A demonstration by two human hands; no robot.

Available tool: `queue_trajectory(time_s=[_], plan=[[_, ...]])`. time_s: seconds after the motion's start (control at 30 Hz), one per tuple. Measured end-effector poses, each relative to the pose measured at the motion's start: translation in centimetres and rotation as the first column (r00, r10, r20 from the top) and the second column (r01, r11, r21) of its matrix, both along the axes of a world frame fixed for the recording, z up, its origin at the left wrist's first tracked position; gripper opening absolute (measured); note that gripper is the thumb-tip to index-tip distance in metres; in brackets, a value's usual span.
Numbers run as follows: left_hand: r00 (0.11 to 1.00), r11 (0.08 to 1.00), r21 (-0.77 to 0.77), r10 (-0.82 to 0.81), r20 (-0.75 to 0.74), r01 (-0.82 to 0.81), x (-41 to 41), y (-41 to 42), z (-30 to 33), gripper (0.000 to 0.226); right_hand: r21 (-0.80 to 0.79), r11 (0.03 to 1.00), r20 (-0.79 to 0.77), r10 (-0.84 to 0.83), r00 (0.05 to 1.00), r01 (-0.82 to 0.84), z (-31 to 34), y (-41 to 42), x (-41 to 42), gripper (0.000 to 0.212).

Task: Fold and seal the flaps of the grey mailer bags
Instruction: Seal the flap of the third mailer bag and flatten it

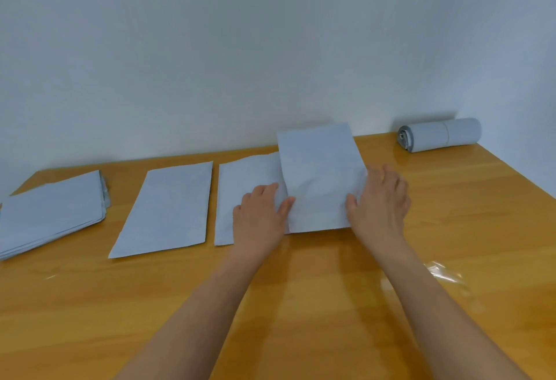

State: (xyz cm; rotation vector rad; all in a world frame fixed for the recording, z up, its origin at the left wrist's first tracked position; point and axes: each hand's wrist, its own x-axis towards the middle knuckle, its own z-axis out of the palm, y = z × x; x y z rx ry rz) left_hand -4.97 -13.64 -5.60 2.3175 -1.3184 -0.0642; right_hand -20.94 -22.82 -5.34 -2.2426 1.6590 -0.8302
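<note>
A flat grey plastic mailer bag (319, 178) sits at the centre of the wooden table (301, 304), its far end tilted up toward twelve o'clock against the pale wall (270, 48), its near edge down on the wood. Both hands have it. The left hand (260, 214) is at the bag's eight o'clock corner, thumb laid on the bag's left edge, fingers curled lightly over the neighbouring sheet; that grip reads as a pinch on the edge. The right hand (380, 199) is at four o'clock of the bag, thumb on the front face, fingers wrapped behind the right edge, so it's clasping the bag. Both forearms reach in from six o'clock, bare, angled toward each other.

Under the left hand, at nine o'clock of the held bag and partly tucked beneath it, lies a second flat grey mailer bag (240, 196). Further toward nine o'clock, just apart from it, a third flat grey mailer bag (168, 211) lies alone. At the far left edge sits a stack of grey mailer bags (51, 214), edges fanned. Up at two o'clock, against the wall, rests a rolled bundle of grey mailer bags (439, 134). At four o'clock, a scrap of clear film (442, 271) glints on the table.
</note>
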Motion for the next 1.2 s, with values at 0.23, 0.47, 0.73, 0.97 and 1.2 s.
queue_trajectory(time_s=[0.23,0.47,0.73,0.97,1.2], plan=[[0.997,0.988,0.155,0.020,0.068,-0.030,-0.5,1.8,-4.9,0.056,0.209,0.943,-0.167,0.296,0.940,-0.260,-4.8,2.4,2.9,0.054],[0.995,0.987,0.144,0.055,0.080,-0.066,-0.1,1.7,-5.1,0.059,0.147,0.961,-0.259,0.265,0.929,-0.233,-5.8,2.8,3.3,0.054],[0.994,0.990,0.123,0.055,0.098,-0.067,-0.2,1.7,-5.2,0.058,0.146,0.961,-0.268,0.267,0.926,-0.235,-6.1,2.4,3.5,0.055],[0.992,0.989,0.137,0.044,0.114,-0.060,-0.3,1.6,-5.1,0.065,0.142,0.960,-0.245,0.271,0.931,-0.242,-6.1,2.3,3.6,0.055],[0.991,0.996,-0.084,0.032,0.126,-0.022,-2.2,4.0,-4.5,0.052,-0.233,0.901,0.025,0.382,0.924,-0.367,-5.4,4.4,2.8,0.043]])
